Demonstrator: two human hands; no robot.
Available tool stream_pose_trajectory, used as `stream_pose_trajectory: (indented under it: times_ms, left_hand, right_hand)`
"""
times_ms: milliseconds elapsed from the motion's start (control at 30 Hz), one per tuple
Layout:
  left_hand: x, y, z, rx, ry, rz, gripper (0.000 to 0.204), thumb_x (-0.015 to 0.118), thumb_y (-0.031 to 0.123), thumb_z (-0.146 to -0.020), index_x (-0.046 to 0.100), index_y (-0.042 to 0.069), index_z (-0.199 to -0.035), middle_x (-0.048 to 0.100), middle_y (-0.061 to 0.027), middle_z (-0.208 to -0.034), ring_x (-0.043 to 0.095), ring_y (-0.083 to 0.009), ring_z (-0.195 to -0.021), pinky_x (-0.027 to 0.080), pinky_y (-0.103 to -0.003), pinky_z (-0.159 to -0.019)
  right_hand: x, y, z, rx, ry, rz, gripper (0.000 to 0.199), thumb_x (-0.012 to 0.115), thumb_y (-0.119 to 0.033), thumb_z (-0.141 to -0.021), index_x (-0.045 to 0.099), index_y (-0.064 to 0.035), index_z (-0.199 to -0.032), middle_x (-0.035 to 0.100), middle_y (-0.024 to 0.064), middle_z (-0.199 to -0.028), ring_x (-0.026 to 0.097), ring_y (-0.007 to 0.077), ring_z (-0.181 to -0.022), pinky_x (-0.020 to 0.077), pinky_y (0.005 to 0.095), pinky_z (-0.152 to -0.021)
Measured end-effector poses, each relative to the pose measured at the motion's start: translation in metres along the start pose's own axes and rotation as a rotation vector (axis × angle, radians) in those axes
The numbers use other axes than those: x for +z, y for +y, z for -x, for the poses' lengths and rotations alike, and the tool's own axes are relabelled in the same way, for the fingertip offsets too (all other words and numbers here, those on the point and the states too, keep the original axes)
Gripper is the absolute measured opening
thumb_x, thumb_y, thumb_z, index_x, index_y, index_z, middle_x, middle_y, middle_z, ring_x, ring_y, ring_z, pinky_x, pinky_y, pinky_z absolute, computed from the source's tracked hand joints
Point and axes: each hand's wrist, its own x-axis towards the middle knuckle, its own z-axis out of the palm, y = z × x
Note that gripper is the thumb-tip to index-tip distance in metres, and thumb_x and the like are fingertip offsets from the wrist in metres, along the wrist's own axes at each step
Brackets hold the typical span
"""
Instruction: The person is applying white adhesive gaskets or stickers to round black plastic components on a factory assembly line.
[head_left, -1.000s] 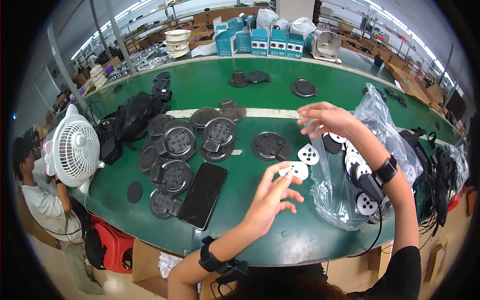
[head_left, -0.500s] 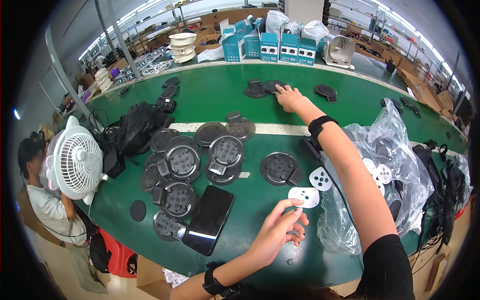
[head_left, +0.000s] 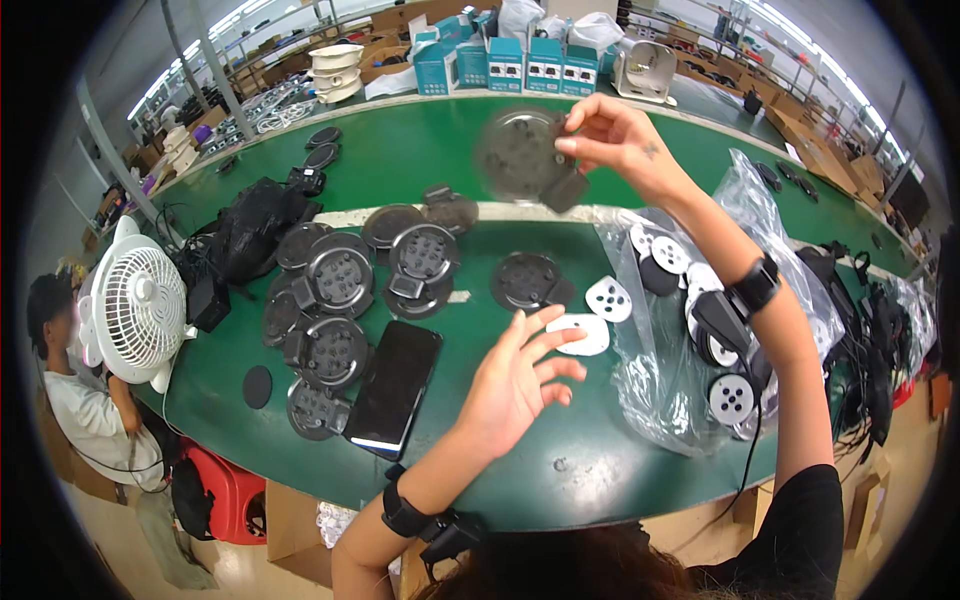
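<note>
My right hand (head_left: pixel 610 140) is raised above the green table (head_left: pixel 450 170) and grips a round dark grey fan base plate (head_left: pixel 520 155), blurred with motion. My left hand (head_left: pixel 515 385) hovers open, fingers spread, just over a white plastic cover (head_left: pixel 580 335) lying on the table. A second white cover (head_left: pixel 608 298) sits beside it, and another dark base plate (head_left: pixel 525 282) lies just beyond. A clear plastic bag (head_left: pixel 700 330) holding several white and black parts lies under my right forearm.
Several dark base plates (head_left: pixel 340 290) are piled at the left centre beside a black phone (head_left: pixel 395 385). A white desk fan (head_left: pixel 135 305) stands at the table's left edge near a seated person (head_left: pixel 75 400). Teal boxes (head_left: pixel 510 65) line the far side; black cables (head_left: pixel 880 330) lie at right.
My right hand reached to the far side of the table, took up a dark base plate and lifted it toward me. My left hand stayed hovering by the white cover.
</note>
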Motion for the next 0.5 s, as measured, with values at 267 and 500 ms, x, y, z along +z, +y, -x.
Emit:
stream_pose_trajectory:
  times_ms: [267,500]
  left_hand:
    - [0.0,0.0,0.004,-0.082,-0.413,-0.08,0.067,0.045,0.047,-0.089,0.026,0.005,-0.138,0.051,-0.0115,-0.11,0.056,-0.0151,-0.074,0.048,-0.022,-0.052]
    - [0.0,-0.005,0.003,0.055,-0.235,-0.099,0.042,0.047,0.022,-0.094,0.029,0.007,-0.128,0.054,-0.008,-0.104,0.059,-0.0125,-0.077,0.049,-0.023,-0.053]
  right_hand:
    - [0.047,-0.049,0.103,0.0,-0.256,-0.275,0.018,0.058,0.004,-0.083,0.055,-0.0031,-0.099,0.061,0.0082,-0.099,0.059,0.0146,-0.092,0.0484,0.0301,-0.079]
    - [-0.02,-0.042,0.155,-0.004,-0.215,0.971,0.029,0.056,-0.014,-0.086,0.053,-0.0025,-0.112,0.057,0.0145,-0.107,0.055,0.0303,-0.102,0.0441,0.0384,-0.086]
